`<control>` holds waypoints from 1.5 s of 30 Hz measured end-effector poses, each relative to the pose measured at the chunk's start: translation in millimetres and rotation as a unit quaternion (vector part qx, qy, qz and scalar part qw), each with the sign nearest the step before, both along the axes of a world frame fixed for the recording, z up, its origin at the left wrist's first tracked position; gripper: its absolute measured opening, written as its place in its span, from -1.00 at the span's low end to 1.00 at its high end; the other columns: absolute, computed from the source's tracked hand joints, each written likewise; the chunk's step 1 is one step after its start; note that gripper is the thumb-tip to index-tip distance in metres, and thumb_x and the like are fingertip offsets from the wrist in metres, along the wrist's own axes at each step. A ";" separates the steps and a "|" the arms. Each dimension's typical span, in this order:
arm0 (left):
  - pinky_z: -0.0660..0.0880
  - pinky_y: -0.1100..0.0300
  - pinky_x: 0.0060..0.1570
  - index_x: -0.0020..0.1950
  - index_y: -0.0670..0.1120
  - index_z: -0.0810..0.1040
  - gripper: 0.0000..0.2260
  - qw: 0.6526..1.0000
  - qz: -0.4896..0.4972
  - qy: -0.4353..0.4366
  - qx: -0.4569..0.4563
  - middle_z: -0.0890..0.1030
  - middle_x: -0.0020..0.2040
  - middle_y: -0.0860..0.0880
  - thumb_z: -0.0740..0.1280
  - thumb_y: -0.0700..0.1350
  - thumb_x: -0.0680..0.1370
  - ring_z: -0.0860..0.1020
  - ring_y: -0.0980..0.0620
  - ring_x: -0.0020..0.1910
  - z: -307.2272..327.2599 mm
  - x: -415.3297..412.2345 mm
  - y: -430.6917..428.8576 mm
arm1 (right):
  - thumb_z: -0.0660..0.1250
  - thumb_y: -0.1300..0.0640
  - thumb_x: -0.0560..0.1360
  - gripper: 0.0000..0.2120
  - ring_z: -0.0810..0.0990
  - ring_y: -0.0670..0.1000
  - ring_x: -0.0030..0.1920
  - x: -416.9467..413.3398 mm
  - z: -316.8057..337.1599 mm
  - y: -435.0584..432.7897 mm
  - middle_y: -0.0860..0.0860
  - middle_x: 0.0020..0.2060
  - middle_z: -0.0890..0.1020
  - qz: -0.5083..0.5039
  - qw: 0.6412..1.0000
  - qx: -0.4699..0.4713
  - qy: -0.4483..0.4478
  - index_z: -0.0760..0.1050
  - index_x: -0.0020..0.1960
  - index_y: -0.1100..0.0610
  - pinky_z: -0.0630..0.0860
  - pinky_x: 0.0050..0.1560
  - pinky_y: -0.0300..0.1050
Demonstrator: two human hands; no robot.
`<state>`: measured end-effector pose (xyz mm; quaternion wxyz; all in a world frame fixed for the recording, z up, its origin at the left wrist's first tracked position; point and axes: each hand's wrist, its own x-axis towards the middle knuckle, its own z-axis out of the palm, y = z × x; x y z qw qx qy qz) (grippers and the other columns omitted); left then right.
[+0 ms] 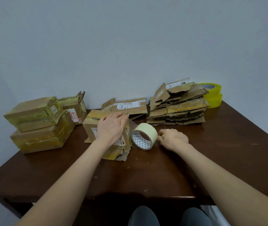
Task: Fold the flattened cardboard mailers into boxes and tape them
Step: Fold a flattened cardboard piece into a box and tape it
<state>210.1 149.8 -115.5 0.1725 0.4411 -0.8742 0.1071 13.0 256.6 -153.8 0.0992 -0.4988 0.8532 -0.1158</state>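
1. Dark wood makes up your bench (146,173), which stands against a plain grey wall.
2. Your left hand (112,128) lies flat with straight fingers, pressing down on the folded box (89,126) at mid-bench.
3. Your right hand (173,138) is curled, pinching the yellowish edge of the pale tape roll (144,138), which stands on its rim just right of the box.
4. Flattened mailers (177,108) are stacked at the back right with yellow tape rolls (213,95) behind them, and taped boxes (38,124) are piled on the left.
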 end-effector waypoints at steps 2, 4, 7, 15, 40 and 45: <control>0.18 0.04 0.38 0.45 0.21 0.31 -0.56 1.000 -0.006 -0.003 0.011 0.32 0.47 0.12 -0.16 0.14 0.65 0.28 0.07 0.44 1.6 -0.7 0.5 | 0.23 -0.09 0.58 -0.80 0.55 0.12 0.15 -1.0 0.8 3.6 0.04 0.16 0.57 -0.025 1.000 -0.005 -0.008 0.51 0.15 -0.09 0.48 -0.04 -0.05; 0.16 0.02 0.39 0.45 0.19 0.31 -0.57 0.999 -0.036 0.013 0.024 0.33 0.47 0.09 -0.15 0.15 0.66 0.28 0.06 0.44 4.5 0.5 2.1 | 0.29 0.03 0.56 -0.96 0.56 0.11 0.07 -5.5 1.4 9.1 0.03 0.08 0.59 -0.060 0.996 -0.037 -0.056 0.51 -0.03 -0.06 0.49 -0.07 -0.08; 0.23 0.00 0.40 0.41 0.05 0.41 -0.51 0.985 -0.109 0.131 0.035 0.43 0.41 0.00 -0.10 0.16 0.63 0.33 0.02 0.42 14.6 4.5 11.2 | 0.38 0.05 0.51 -0.89 0.56 0.04 -0.10 -15.6 7.5 17.5 0.03 -0.10 0.60 -0.116 0.964 -0.162 -0.175 0.48 -0.15 0.01 0.50 -0.08 -0.08; 0.60 0.10 -0.03 0.01 -0.09 0.67 -0.74 0.899 -0.098 0.370 0.214 0.69 -0.09 0.01 0.30 0.06 0.56 0.65 0.06 -0.16 57.0 -24.3 65.3 | 0.42 0.20 0.49 -0.79 0.52 -0.08 -0.36 38.1 68.1 14.9 0.04 -0.28 0.55 0.063 0.795 -0.409 -0.444 0.37 -0.17 0.12 0.49 -0.39 -0.29; 0.22 0.16 -0.32 -0.09 -0.09 0.33 -0.80 0.951 0.012 0.304 0.059 0.36 -0.26 0.04 0.06 -0.03 0.66 0.32 0.10 -0.33 -1.1 -14.5 49.6 | 0.36 -0.11 0.45 -0.55 0.54 0.02 0.14 14.1 49.7 -23.6 0.00 0.21 0.58 0.081 0.971 -0.146 -0.171 0.51 0.30 0.01 0.52 0.10 -0.04; 0.18 0.17 -0.36 -0.10 -0.09 0.32 -0.80 0.953 0.015 0.296 0.062 0.34 -0.27 0.04 0.07 -0.03 0.66 0.29 0.13 -0.36 -1.5 -13.1 50.8 | 0.32 -0.12 0.48 -0.70 0.56 0.00 -0.03 15.1 46.0 -18.6 -0.07 -0.02 0.60 0.050 0.990 -0.099 -0.086 0.56 0.20 -0.13 0.50 -0.19 -0.14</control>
